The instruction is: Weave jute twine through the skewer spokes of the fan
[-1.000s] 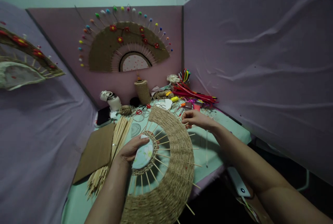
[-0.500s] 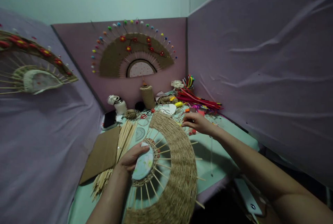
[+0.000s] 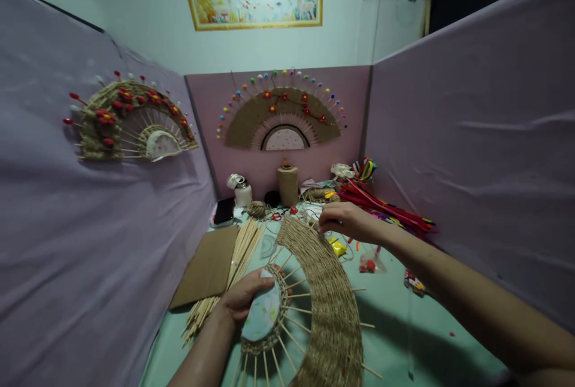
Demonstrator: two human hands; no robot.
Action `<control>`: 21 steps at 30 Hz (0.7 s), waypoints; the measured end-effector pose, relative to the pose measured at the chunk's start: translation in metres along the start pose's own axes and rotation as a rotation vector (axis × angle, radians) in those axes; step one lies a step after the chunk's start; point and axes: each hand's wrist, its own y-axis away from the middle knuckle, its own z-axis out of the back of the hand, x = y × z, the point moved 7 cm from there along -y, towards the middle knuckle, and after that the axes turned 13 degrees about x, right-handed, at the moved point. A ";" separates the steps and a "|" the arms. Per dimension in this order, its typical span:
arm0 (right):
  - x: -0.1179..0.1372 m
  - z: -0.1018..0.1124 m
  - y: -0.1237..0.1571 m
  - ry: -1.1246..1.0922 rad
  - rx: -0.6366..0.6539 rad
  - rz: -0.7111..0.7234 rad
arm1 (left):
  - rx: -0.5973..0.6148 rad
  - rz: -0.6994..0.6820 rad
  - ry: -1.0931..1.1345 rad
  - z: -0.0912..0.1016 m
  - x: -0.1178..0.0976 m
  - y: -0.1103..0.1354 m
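Observation:
My left hand (image 3: 249, 300) grips a half-made fan by its half-round, pale blue floral centre (image 3: 263, 315), thumb on top and fingers behind. Thin wooden sticks spread from this centre to a broad band of woven twine (image 3: 332, 291), whose lower end runs out of view. Several stick ends poke past the band's outer edge. Beside the band's upper right edge, my right hand (image 3: 344, 219) is closed in a pinch with the fingertips pointing down. What it pinches, if anything, is too small to make out.
Left of the fan lie cardboard (image 3: 206, 264) and a bundle of sticks (image 3: 245, 249). Behind stand a twine spool (image 3: 288, 186), a jar (image 3: 243, 194), a phone (image 3: 223, 212) and red pipe cleaners (image 3: 381, 207). Finished fans (image 3: 283, 117) hang on the cloth-covered partitions.
The view has tilted up and turned left, showing more of the wall and the left fan. My right hand has come closer to the woven band's upper edge. My left hand keeps its grip.

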 end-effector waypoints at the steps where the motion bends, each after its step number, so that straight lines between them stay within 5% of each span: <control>1: 0.001 0.000 -0.005 0.010 0.027 0.011 | 0.001 -0.013 0.007 0.001 -0.001 0.000; 21: -0.041 -0.008 -0.038 -0.070 0.079 0.038 | -0.009 0.020 -0.005 0.002 -0.001 0.003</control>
